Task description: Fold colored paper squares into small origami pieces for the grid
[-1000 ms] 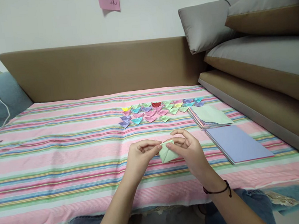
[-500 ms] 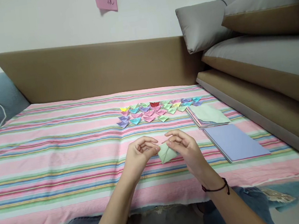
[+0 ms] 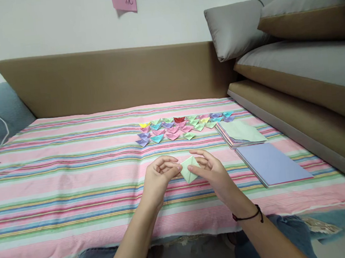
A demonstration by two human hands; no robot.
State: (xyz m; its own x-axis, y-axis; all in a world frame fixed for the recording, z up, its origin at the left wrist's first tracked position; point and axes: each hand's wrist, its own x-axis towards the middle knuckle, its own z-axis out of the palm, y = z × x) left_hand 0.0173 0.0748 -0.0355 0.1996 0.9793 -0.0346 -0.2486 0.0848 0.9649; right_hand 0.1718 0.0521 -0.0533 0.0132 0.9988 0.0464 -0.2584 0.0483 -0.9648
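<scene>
Between my hands is a small pale green folded paper (image 3: 189,177), a diamond with a crease down its lower half. My left hand (image 3: 161,179) pinches its left corner between thumb and fingers. My right hand (image 3: 212,173) grips it from the right, the thumb lying across the front and the fingers behind, partly hidden. Beyond the hands, several folded paper boats (image 3: 173,135) in pink, green, blue, purple, yellow and red lie in rows on the striped cloth (image 3: 87,175).
To the right lie a stack of loose coloured paper (image 3: 240,131) and a stack topped with a lilac sheet (image 3: 273,163). Grey and brown cushions (image 3: 301,62) are piled along the right side. A brown backrest (image 3: 118,79) stands behind; a white cable (image 3: 0,118) hangs at left.
The green folded paper has turned so one corner points up, showing as a diamond. My right thumb has shifted from its top edge to its middle. Both hands stay in nearly the same place.
</scene>
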